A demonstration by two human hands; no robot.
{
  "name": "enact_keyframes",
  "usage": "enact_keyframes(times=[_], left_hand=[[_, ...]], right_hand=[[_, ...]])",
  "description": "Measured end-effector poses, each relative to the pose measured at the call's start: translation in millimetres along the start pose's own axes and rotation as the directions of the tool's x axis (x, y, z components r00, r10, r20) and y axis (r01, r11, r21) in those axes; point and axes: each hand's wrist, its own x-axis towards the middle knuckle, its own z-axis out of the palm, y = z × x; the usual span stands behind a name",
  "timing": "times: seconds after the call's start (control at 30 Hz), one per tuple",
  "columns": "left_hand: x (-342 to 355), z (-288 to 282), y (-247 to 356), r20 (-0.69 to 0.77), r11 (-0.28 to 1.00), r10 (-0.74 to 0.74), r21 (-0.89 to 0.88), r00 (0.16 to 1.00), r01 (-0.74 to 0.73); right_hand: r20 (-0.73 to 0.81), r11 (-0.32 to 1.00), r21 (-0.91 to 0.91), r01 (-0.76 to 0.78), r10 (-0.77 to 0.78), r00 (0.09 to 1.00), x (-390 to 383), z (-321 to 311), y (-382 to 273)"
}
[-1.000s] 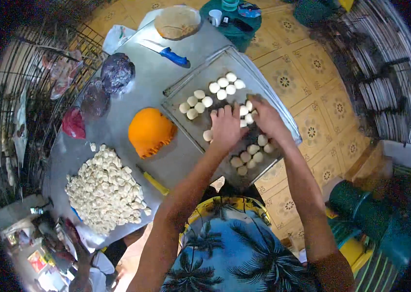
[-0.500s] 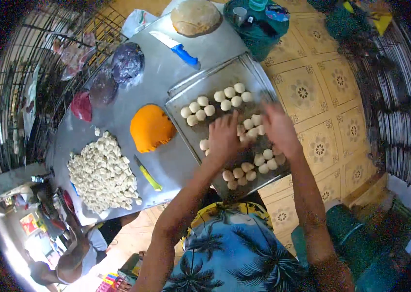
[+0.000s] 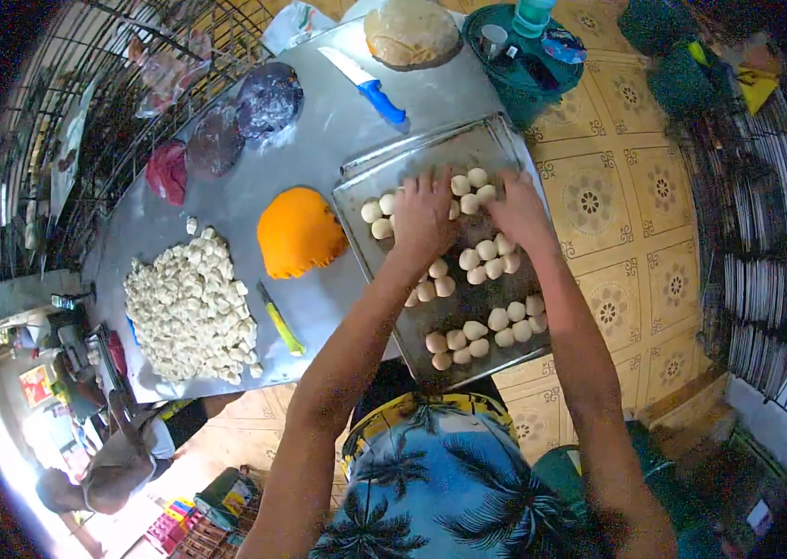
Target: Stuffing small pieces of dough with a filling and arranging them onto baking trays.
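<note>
Dough balls (image 3: 494, 268): hand position shifts to far-right cluster (image 3: 469, 203)

Left hand (image 3: 424, 219) and right hand (image 3: 521, 214) leave the middle-right cluster (image 3: 487, 250), now uncovered, and occupy the far-right cluster. This suggests that handling of the middle-right group is paused or complete. All clusters sit on the metal tray (image 3: 389, 177), right of the orange dough (image 3: 300, 233).

Left hand: palm down, fingers extended and loosely parted, unclenched, at the cluster's left side. Right hand: fingers bent at its right side; fingertips are blurred, so whether a ball is grasped cannot be told.
</note>
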Motion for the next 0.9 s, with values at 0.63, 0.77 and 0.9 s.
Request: enact_keyframes(times=[0.63, 0.77, 0.9], left_hand=[[-52, -45, -25, -0.005, 0.987, -0.126, -0.098, 0.992, 0.124], [-146, -65, -107, -0.283, 0.866, -0.224, -0.496, 0.933, 0.058], [-173, -80, -183, -0.246, 0.821, -0.437, -0.501, 0.865, 0.272]], right_hand=[[-0.181, 0.954, 0.021, 0.3, -0.291, 0.939, -6, 39, 10], [-0.188, 0.904, 0.339, 0.261, -0.207, 0.96, -92, 88, -69], [0.044, 0.668, 0.4, 0.628, -0.698, 0.715, -160, 205, -163]])
